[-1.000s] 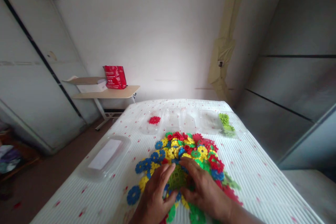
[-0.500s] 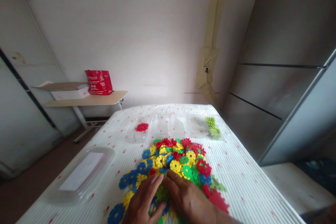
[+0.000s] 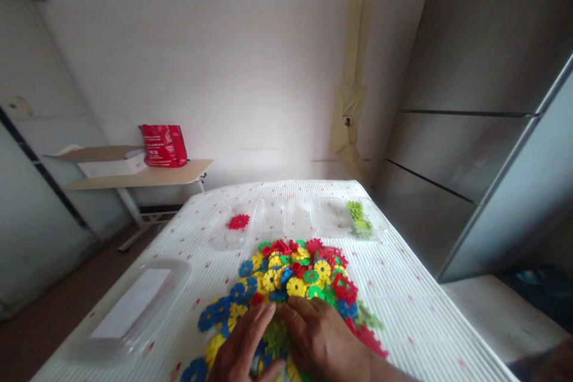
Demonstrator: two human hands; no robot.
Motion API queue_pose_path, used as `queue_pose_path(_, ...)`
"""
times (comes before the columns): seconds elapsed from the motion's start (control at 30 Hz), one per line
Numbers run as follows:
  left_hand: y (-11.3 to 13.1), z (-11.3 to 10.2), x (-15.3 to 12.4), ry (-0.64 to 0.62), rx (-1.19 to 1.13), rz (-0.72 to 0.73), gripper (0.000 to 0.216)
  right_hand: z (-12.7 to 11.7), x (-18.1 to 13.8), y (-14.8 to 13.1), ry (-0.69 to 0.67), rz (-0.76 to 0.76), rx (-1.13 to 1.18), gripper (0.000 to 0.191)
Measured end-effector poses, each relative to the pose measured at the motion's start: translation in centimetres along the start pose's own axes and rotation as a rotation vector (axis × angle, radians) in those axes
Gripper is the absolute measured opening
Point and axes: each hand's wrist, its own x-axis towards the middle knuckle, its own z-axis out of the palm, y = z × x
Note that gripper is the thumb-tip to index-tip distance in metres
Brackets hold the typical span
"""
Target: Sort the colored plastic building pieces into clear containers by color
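Left hand (image 3: 242,341) at plastic pieces (image 3: 296,286), thumb and forefinger apart. Right hand (image 3: 323,334) alongside; its grip cannot be determined.

2 hands (image 3: 320,334), dozens of pcs (image 3: 296,287), 1 bag (image 3: 164,146) & 1 box (image 3: 111,166).

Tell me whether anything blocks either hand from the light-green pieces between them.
Nothing visible stands between the left hand or the right hand and the light-green pieces; whether either touches them is unclear.

Left hand (image 3: 239,346) and right hand (image 3: 322,333) nearly touch fingers (image 3: 259,323).
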Motion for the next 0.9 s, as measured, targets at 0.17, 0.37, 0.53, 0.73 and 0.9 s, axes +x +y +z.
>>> queue_pose_path(0.17, -0.6, -0.5, -0.3, 0.049, -0.026, -0.111, 0.072, -3.4, -1.1, 3.4, 0.11, 0.12, 0.095, 0.05)
queue_pose_path(0.37, -0.7, -0.9, -0.4, 0.062, -0.012, -0.232, 0.063, -10.1, -2.6, 14.6, 0.37, 0.449, -0.116, 0.042)
queue_pose_path(0.53, -0.8, -1.0, -0.3, 0.07, -0.025, -0.217, 0.062, -12.7, -2.7, 22.6, 0.102, 0.679, -0.174, 0.047)
queue_pose_path(0.73, -1.0, -1.1, 0.0, 0.083, -0.043, -0.235, 0.058, -12.2, -0.9, 25.1, -0.094, 0.704, -0.064, 0.043)
queue_pose_path(0.9, -0.9, -1.2, 0.0, 0.047, -0.046, -0.263, 0.056, -12.0, 0.3, 25.9, -0.191, 0.711, 0.007, 0.043)
